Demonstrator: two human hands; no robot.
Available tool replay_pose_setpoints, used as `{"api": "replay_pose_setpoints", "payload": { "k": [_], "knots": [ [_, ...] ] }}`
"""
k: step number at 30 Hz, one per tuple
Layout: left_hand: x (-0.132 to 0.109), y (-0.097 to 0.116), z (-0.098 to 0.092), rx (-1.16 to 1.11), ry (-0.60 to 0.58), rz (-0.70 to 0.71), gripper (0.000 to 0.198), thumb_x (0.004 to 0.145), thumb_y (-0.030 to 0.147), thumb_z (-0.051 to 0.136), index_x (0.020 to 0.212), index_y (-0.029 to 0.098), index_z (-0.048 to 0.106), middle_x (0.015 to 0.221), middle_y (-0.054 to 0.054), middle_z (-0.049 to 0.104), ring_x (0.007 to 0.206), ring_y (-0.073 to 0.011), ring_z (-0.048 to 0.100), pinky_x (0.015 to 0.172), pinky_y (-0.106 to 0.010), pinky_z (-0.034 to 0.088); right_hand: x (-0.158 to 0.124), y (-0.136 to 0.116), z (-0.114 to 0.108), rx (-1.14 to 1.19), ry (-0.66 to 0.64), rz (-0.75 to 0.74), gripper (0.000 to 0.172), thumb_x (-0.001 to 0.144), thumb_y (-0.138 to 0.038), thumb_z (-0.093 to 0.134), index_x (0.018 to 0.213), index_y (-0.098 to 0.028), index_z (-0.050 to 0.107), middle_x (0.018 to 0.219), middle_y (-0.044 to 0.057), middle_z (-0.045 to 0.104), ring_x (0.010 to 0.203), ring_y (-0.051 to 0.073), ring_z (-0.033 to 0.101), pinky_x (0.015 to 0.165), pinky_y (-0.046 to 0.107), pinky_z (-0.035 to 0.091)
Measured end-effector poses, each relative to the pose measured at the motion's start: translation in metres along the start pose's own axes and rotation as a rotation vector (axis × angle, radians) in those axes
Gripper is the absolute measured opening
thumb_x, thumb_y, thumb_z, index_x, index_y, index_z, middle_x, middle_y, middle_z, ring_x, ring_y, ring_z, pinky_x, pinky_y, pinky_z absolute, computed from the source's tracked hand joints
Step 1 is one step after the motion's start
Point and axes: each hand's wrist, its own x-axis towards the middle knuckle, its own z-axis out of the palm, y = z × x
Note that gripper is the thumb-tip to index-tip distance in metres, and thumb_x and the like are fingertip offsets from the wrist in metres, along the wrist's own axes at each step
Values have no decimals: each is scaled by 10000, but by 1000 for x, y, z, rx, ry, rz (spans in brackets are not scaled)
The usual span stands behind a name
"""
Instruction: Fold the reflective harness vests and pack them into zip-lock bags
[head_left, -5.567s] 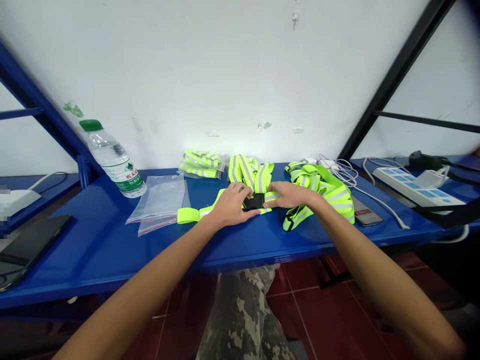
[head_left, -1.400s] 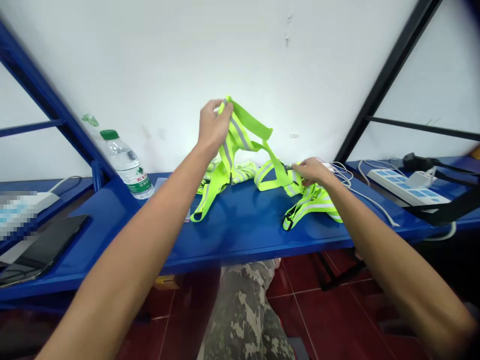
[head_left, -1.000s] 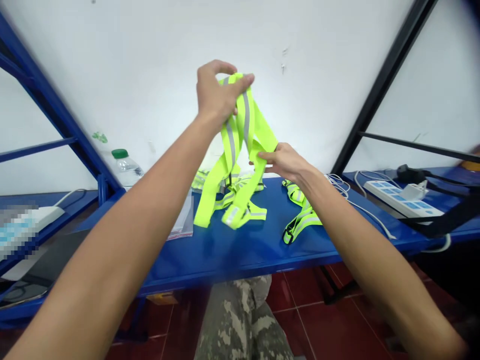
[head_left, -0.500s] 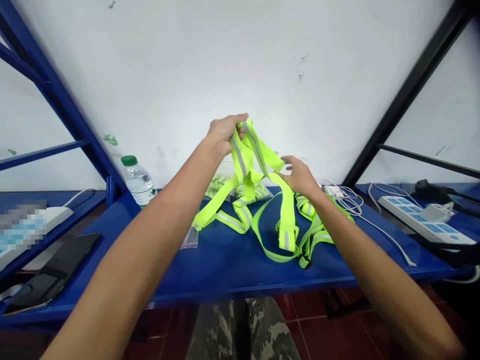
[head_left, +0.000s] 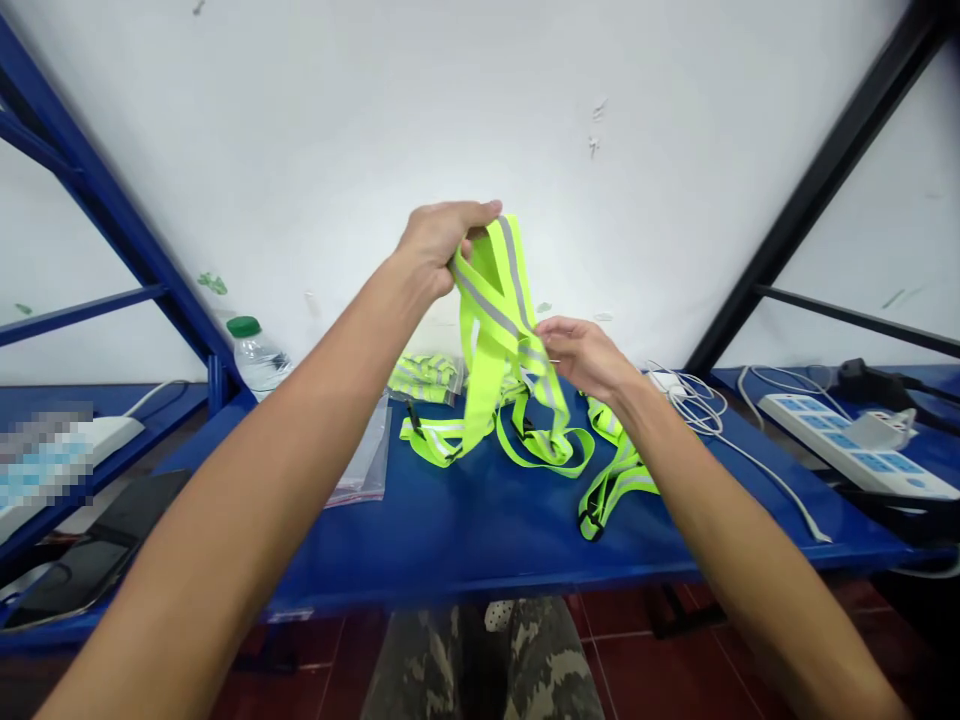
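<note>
Your left hand (head_left: 436,248) is clenched around the top of a neon yellow reflective vest (head_left: 491,300), held up off the table at about 12 o'clock, with the wall behind it. The vest's straps hang down from that fist, and the lower end lies on the blue table (head_left: 480,540) in loose loops. Your right hand (head_left: 589,355) is not closed: it's open, fingers spread out toward the hanging straps at about 1 o'clock, fingertips (head_left: 544,330) right at the strap edge, though you can't tell for sure if they're touching.

A second vest (head_left: 619,482) lies flat on the table just below your right wrist, black buckle (head_left: 592,525) at its lower end. Bagged vests (head_left: 424,380) sit behind the loops, with a clear bag (head_left: 367,470) just left of them. Bottle (head_left: 257,355) at 11 o'clock, cables (head_left: 701,410) at 1 o'clock, power strip (head_left: 851,445) at 2 o'clock. Camo trousers (head_left: 480,660) show at 6 o'clock.
</note>
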Motion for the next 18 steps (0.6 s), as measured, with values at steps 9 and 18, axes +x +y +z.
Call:
{"api": "replay_pose_setpoints", "payload": {
  "k": [9, 18],
  "knots": [
    [14, -18, -71, 556, -286, -350, 283, 519, 227, 885, 759, 187, 741, 789, -102, 679, 630, -200, 618, 580, -343, 495, -18, -86, -60, -462, -129, -72, 359, 528, -229, 894, 838, -203, 715, 693, -5, 640, 496, 83, 491, 371, 186, 334],
    [-41, -61, 3, 572, -264, 191, 507, 760, 664, 659, 943, 193, 613, 968, -123, 644, 897, -264, 626, 765, -403, 521, 42, -99, 2, -302, 295, -243, 225, 702, -192, 755, 613, -197, 549, 487, -53, 374, 418, 54, 317, 356, 207, 282]
  ]
}}
